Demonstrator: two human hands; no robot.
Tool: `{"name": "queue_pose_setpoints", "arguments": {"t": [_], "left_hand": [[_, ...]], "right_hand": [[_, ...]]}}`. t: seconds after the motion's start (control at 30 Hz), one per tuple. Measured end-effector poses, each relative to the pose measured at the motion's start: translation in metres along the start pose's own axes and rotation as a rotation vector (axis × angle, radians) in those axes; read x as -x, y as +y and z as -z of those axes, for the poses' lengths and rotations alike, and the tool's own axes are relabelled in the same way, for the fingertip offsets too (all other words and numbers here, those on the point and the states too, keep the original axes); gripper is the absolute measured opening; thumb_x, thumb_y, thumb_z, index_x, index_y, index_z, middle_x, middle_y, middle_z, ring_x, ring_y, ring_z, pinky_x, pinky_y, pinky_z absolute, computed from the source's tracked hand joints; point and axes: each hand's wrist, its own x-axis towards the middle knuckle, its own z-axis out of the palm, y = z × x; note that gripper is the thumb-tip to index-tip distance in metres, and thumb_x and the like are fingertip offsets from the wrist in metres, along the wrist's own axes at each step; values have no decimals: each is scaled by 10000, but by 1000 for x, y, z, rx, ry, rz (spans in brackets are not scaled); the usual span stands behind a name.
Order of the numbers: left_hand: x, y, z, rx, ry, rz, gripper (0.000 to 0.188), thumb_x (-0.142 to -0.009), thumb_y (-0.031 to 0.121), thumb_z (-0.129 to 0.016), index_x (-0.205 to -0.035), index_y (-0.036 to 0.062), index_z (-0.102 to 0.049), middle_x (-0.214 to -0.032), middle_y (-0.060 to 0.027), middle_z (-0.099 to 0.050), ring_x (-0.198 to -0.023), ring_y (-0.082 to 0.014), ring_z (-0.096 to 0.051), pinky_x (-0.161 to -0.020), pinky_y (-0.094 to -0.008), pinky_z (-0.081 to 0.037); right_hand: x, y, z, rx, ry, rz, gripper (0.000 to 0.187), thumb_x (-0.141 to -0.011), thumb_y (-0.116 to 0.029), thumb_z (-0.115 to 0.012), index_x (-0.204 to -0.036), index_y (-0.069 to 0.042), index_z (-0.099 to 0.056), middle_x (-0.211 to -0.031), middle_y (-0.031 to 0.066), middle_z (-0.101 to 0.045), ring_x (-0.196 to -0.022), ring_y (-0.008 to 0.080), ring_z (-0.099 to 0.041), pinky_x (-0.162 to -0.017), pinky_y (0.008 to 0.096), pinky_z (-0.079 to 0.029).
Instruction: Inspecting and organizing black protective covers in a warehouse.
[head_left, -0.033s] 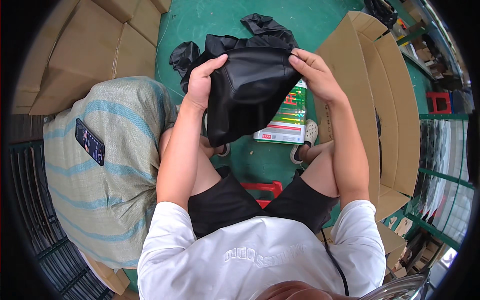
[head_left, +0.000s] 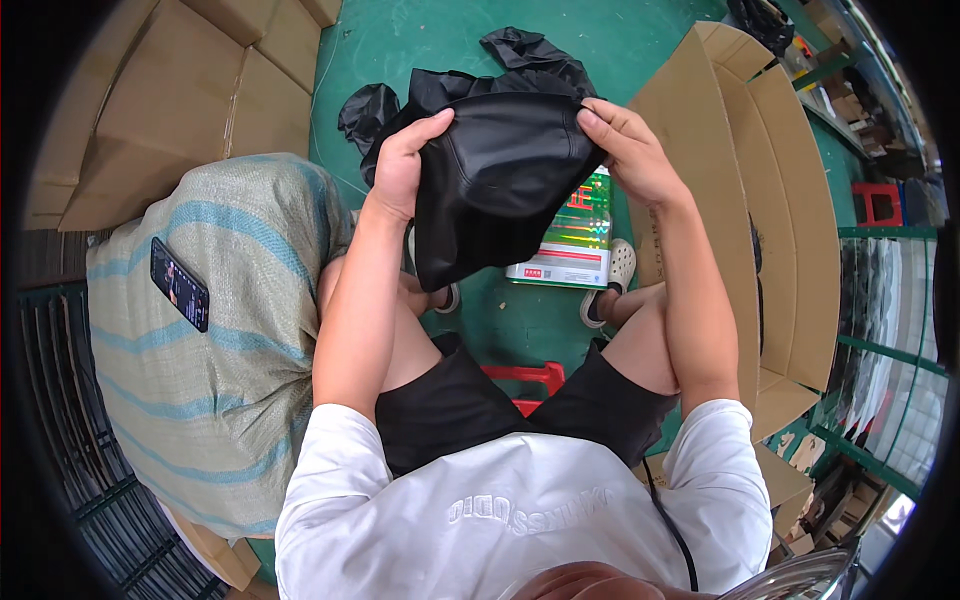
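Note:
A stitched piece of black, leather-like material (head_left: 505, 175) hangs spread between my two hands, with a seam running below its top edge. My left hand (head_left: 405, 165) is closed on the upper left corner, thumb pressed on top. At the upper right corner, my right hand (head_left: 632, 148) pinches the edge between thumb and fingers. Behind it lie more crumpled black pieces (head_left: 540, 60); whether they join the held one I cannot tell. A green and white rectangular tin (head_left: 582, 240) stands on the floor between my feet, partly hidden by the material.
To my left a striped woven sack (head_left: 200, 390) bulges, with a phone (head_left: 180, 285) lying on it. Large cartons (head_left: 165, 120) stand beyond. An open cardboard box (head_left: 700, 150) is close to my right arm. Part of a red plastic stool (head_left: 548, 376) shows between my legs.

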Motion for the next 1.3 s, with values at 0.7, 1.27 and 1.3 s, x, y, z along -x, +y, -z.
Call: {"name": "queue_pose_setpoints", "arguments": {"t": [0.7, 1.27, 1.3], "left_hand": [[-21, -20, 13, -1158, 490, -991, 277, -710, -29, -659, -662, 12, -390, -592, -1, -330, -599, -71, -321, -516, -253, -294], [-46, -37, 45, -945, 806, -721, 339, -790, 121, -688, -995, 3, -445, -957, -93, -541, -874, -137, -507, -761, -280, -435], [-49, -40, 43, -814, 823, -675, 313, -802, 126, -689, -992, -2, -477, -958, -86, -564, -870, -136, -526, -752, -285, -441]], "right_hand": [[14, 6, -9, 688, 142, 344, 161, -795, 20, -708, -900, -5, -589, -741, 16, -565, -733, 94, -559, -671, 240, -461], [20, 30, -70, 750, 62, 547, 188, -737, 77, -607, -775, -23, -452, -654, 44, -416, -540, 145, -397, -503, 295, -322], [21, 29, -68, 751, 62, 548, 188, -737, 77, -607, -775, -23, -452, -654, 44, -416, -540, 145, -397, -503, 295, -322]]}}
